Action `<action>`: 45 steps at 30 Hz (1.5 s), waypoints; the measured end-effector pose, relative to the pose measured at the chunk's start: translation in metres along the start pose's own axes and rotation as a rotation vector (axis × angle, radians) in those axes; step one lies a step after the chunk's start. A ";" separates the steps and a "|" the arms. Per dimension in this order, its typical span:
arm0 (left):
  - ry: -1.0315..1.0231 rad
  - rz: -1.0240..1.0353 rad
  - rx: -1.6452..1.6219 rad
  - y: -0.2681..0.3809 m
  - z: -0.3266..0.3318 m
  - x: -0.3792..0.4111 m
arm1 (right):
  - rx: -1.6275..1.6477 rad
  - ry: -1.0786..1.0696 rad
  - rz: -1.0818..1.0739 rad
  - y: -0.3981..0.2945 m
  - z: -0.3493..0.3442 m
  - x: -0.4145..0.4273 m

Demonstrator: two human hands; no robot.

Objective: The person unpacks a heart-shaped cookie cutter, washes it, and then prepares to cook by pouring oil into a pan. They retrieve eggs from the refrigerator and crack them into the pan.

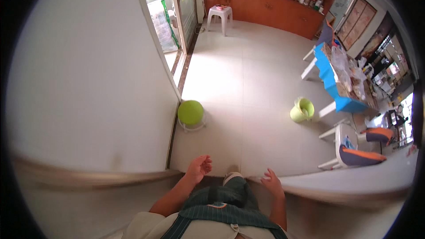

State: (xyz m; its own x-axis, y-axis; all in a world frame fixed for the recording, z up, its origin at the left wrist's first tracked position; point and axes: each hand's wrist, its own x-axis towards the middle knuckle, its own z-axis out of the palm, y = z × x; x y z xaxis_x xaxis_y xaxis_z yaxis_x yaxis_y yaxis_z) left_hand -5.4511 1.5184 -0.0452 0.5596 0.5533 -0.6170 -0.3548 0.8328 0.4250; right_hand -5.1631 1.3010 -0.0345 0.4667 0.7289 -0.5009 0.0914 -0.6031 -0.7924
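Observation:
Both of my hands hang in the air in front of a dark green striped apron. My left hand has loosely curled fingers and nothing in it. On the other side, my right hand is also without any object, its fingers apart. One shoe shows on the floor between them. Nearest to my left hand stands a round stool with a green seat, against the white wall's corner.
A light green waste bin stands ahead to the right, beside a table with a blue cover and plastic bags. Chairs flank it. A white plastic stool stands by the wooden cabinet. At left is a sliding glass door.

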 end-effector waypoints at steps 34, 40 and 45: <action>0.276 0.536 -0.361 0.747 0.123 0.614 | -0.946 -0.610 -0.531 -0.740 0.203 1.025; 0.438 0.784 -0.574 0.879 0.059 0.665 | -1.176 -0.728 -0.750 -0.850 0.348 1.164; 0.575 0.980 -0.727 0.975 0.032 0.644 | -1.258 -0.990 -1.090 -0.975 0.536 1.187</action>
State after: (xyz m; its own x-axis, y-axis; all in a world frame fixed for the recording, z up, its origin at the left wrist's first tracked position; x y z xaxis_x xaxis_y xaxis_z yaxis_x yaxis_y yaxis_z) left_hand -5.4127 2.6860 -0.0077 -0.4780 0.7017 -0.5284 -0.8380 -0.1840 0.5137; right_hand -5.1696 2.9281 -0.0427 -0.7629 0.5178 -0.3872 0.6456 0.6433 -0.4117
